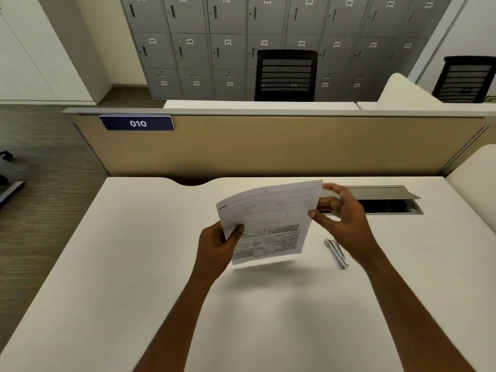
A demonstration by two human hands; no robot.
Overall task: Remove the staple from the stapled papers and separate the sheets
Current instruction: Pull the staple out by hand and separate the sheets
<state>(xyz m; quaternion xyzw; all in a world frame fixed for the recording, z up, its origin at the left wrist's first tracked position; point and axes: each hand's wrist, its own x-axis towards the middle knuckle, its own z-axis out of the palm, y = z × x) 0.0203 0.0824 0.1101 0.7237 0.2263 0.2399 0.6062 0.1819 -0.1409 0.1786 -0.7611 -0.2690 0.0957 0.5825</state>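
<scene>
L hand [218,244] pinches papers [268,221] near-left corner | R hand [341,218] fingers loose at right edge, grip unclear | sheets light, floppy (grip edges) | staple remover [336,253] on desk [134,251], right

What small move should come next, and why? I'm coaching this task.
Probably lower the right hand to pick up the metal staple remover lying on the desk: the left hand already holds the papers, and the tool is untouched.

Illumination: bright, even, from overhead.
Shadows: soft grey patch on the white matte desk top [134,264] beneath the raised printed white paper sheets [268,221].
Glare: none evident.
Sharpness: print on sheets blurred, unreadable; grey metal lockers [241,44] soft.
Distortion: wide-angle bowing of straight lines near frame edges.
</scene>
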